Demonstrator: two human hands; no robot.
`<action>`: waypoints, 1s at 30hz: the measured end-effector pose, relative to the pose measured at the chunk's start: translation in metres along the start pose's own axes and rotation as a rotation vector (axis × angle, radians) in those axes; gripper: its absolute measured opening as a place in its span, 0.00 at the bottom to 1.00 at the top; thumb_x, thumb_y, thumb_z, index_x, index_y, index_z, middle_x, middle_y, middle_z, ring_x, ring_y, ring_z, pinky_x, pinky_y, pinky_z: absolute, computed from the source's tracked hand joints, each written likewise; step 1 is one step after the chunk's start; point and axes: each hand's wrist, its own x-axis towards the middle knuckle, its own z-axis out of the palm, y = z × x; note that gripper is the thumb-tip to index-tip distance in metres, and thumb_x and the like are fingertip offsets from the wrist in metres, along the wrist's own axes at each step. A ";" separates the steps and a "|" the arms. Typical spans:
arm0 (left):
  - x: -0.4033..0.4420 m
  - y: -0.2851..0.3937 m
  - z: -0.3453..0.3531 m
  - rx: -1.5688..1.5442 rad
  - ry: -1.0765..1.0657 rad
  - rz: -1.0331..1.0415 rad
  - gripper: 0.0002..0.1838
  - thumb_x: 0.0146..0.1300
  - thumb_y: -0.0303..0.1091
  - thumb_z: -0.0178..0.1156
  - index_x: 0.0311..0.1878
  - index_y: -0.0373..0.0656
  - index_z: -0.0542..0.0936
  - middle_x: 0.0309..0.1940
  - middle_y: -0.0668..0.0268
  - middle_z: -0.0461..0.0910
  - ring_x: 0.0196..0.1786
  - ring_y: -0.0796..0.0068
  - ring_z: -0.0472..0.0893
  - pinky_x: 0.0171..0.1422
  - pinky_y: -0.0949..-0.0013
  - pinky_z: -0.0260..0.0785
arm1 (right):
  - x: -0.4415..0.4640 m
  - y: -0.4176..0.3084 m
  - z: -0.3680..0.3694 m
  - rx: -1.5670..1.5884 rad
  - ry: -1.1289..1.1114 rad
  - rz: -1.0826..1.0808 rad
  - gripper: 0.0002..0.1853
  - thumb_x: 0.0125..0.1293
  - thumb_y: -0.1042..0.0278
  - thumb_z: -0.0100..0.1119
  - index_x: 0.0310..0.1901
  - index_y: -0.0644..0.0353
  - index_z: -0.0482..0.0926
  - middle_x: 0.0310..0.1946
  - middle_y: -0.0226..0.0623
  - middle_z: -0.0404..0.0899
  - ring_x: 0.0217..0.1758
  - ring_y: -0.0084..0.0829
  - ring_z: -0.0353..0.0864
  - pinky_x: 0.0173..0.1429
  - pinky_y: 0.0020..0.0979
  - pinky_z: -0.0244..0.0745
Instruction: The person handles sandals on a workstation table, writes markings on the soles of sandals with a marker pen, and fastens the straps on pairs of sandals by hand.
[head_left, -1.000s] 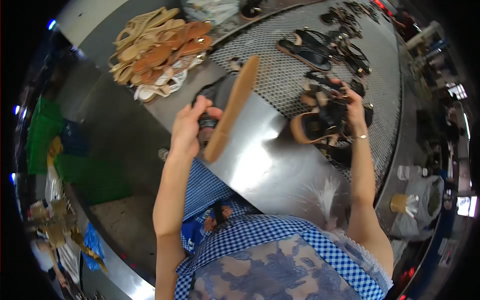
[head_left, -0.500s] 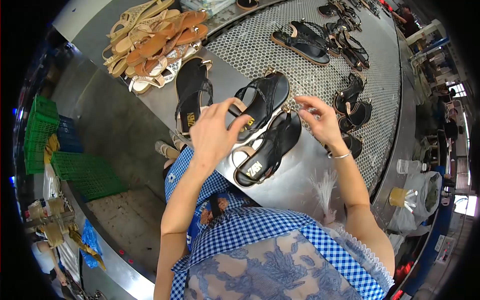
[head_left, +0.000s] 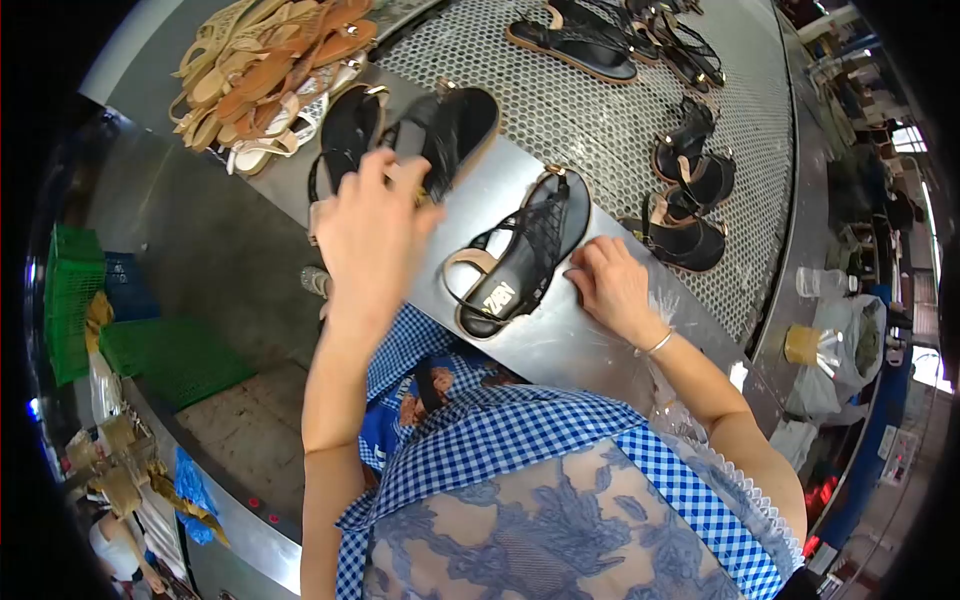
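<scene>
My left hand (head_left: 372, 235), smeared by motion, is closed at the heel end of a black sandal (head_left: 468, 130) with braided straps. A second black sandal (head_left: 350, 125) lies just left of it, partly behind my fingers. In front of me, a third black sandal (head_left: 535, 245) rests sole down on the metal tabletop (head_left: 470, 375), gold lettering on its insole and a beige lining at the heel strap. Beside that one is my right hand (head_left: 612, 285), fingers curled together and low over the metal; whatever they may hold is hidden. Clear plastic strands (head_left: 665, 305) show by its wrist.
Tan, orange and white sandals (head_left: 270, 75) are heaped at the upper left. More black sandals (head_left: 690, 235) sit on the perforated conveyor belt (head_left: 480, 50). Green crates (head_left: 175, 360) stand on the floor to the left. A yellowish cup (head_left: 800, 345) is at the right.
My left hand has moved up and left, and the middle sandal has shifted with it towards the leftmost one. My right hand has come down beside the nearest sandal, its fingers now curled. The view has shifted.
</scene>
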 end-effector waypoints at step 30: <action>-0.012 -0.062 -0.006 -0.142 -0.567 -0.393 0.08 0.51 0.35 0.53 0.31 0.49 0.81 0.27 0.56 0.79 0.35 0.56 0.79 0.39 0.57 0.70 | 0.157 -0.121 0.015 0.093 -0.300 -0.364 0.05 0.46 0.65 0.55 0.24 0.53 0.79 0.22 0.44 0.78 0.29 0.44 0.80 0.32 0.43 0.73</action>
